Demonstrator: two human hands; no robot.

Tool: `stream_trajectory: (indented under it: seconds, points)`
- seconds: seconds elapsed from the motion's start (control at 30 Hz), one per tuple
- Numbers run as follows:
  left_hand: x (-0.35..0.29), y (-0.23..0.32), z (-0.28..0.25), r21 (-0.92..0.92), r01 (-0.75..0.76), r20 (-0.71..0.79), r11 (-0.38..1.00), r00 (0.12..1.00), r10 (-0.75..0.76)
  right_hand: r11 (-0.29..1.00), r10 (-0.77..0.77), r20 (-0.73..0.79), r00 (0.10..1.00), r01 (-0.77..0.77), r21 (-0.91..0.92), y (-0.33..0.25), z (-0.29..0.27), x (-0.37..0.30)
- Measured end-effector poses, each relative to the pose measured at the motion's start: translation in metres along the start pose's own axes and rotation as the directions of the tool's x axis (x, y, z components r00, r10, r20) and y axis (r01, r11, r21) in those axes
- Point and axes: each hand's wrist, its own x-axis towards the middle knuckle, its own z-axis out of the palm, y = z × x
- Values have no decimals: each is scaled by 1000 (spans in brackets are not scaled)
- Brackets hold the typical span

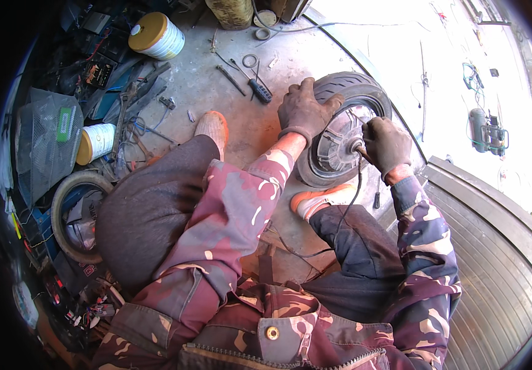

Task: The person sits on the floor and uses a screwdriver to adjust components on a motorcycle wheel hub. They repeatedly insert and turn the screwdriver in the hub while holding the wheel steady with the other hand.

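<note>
A wheel with a black tyre [352,80] and a grey metal hub motor [332,151] leans in front of me, between my feet and the metal sill. My left hand [306,111], in a dark work glove, grips the tyre's left side, with the thumb reaching over the rim. Gloved too, my right hand [388,143] is closed at the right of the hub, close to the axle. A thin metal piece shows by its fingertips; its kind is hard to make out. From the axle a black cable [357,191] runs down past my right knee.
A black-handled tool [259,90] and a dark rod [231,80] lie on the concrete beyond my left foot. White-and-gold spools [166,41], a bare tyre [58,216] and a mesh panel [41,145] crowd the left. Ribbed metal shutter [494,259] is at right.
</note>
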Motion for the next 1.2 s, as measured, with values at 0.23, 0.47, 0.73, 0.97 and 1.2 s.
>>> stream_trajectory:
  seconds: [0.23, 0.47, 0.73, 0.97, 1.2]
  points:
    - [0, -1, 0, 10, -7, -3, 1000, 1000, 7, 618, 455, 368, 811, -585, 525, 14, 33, -5]
    - [1, -2, 4, 16, -6, -20, 1000, 1000, 7, 776, 73, 142, 987, -146, 613, 43, 67, -1]
    - [1, -3, 3, 14, -13, -22, 1000, 1000, 13, 654, 361, 392, 846, -529, 541, 10, 31, 9]
    - [0, -2, 1, 8, -3, -10, 1000, 1000, 3, 565, 416, 352, 838, -542, 622, 10, 26, 4]
    - [1, -3, 2, 11, -15, -13, 1000, 1000, 16, 551, 417, 373, 829, -557, 622, 2, 7, 0]
